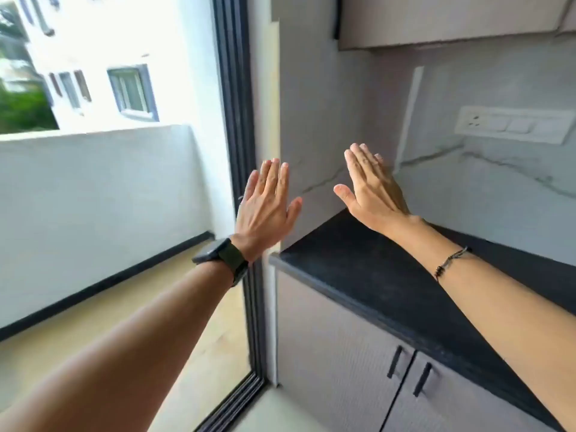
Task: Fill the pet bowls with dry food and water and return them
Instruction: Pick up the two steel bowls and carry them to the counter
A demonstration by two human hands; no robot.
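Holding both arms straight out in front of me, I have my left hand [266,202] raised with its back to me, fingers together and stretched flat, thumb a little apart, nothing in it; my right hand [372,190] is up beside it in the same way, flat and spread, gripping nothing, the two hands near each other but not touching. A dark watch [218,252] sits on my left wrist; a thin dark cord bracelet [450,260] circles my right forearm. My left hand stands in front of the dark door frame [237,120] of a sliding glass door; my right hand and forearm hang above the black counter [358,269], not resting on it. Under the counter are grey cupboard doors [336,353] with short black handles [395,361]; behind it the wall is pale grey marbled stone [467,194] with a white switch plate [511,123] set into it, and a grey upper cupboard [436,20] hangs above. Through the glass on my left lie a tan balcony floor [93,316], a white low wall [93,188] with a black skirting along its foot, and a white building [124,73] with windows beyond. No pet bowls, food or water show anywhere in my view; I cannot tell where they are.
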